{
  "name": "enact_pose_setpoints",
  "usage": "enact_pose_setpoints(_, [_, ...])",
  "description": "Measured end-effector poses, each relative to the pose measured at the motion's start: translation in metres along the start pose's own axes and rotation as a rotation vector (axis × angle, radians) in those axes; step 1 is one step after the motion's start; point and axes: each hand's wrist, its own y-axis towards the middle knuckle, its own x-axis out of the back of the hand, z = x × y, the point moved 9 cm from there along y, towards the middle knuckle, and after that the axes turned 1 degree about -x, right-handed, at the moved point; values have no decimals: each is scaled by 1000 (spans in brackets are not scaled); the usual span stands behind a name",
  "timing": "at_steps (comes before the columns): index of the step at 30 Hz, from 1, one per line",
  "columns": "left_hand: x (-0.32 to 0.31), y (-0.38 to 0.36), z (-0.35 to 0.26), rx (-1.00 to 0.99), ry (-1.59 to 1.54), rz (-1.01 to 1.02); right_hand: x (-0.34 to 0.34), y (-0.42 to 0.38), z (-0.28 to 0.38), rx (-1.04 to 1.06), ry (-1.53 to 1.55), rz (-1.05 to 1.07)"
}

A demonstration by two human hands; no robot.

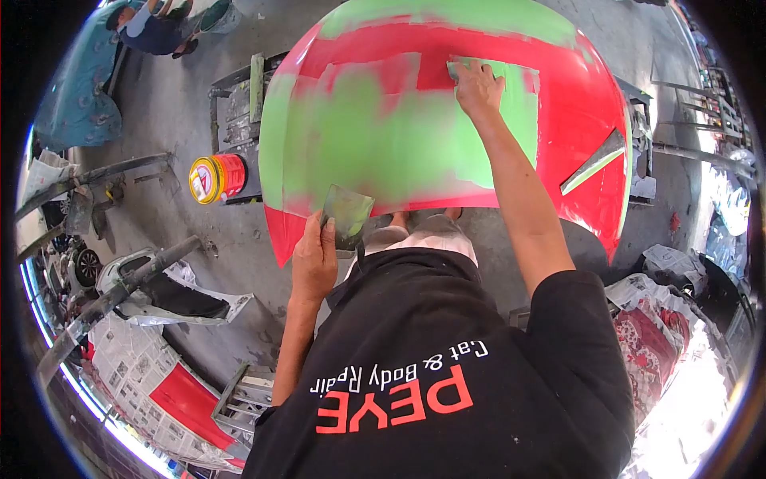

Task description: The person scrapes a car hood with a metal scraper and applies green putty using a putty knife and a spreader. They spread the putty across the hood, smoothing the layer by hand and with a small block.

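Right, broad curved panel, glossy red with matte, cloudy green patches, in front of person. Left hand closed round edge of thin, dark square plate with green smears, near panel's lower edge. Right hand on panel's upper part, fingers partly spread and bent; anything under fingertips too small to tell. Long green-smeared strip lies slanted on red area. Yellow-lidded round tin beside panel. Grey, stained concrete floor; newspaper-masked red bodywork lower left; another person upper left.
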Motion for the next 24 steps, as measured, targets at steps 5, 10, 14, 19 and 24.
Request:
enact_pose_setpoints(5, [-7,10,8,44,19,43,-19,-86,6,50,-25,71])
enact_pose_setpoints(10, [-9,27,4,-62,-20,34,-24,-199,14,88,46,118])
enact_pose_setpoints(14, [-10,42,-8,-88,-37,46,-42,-266,8,90,76,113])
enact_pose_setpoints(19, [-27,55,5,8,-288,114,-48,-287,-3,42,97,289])
enact_pose_setpoints(24, [-57,64,3,173,-706,190,58,-256,0,-12,298,68])
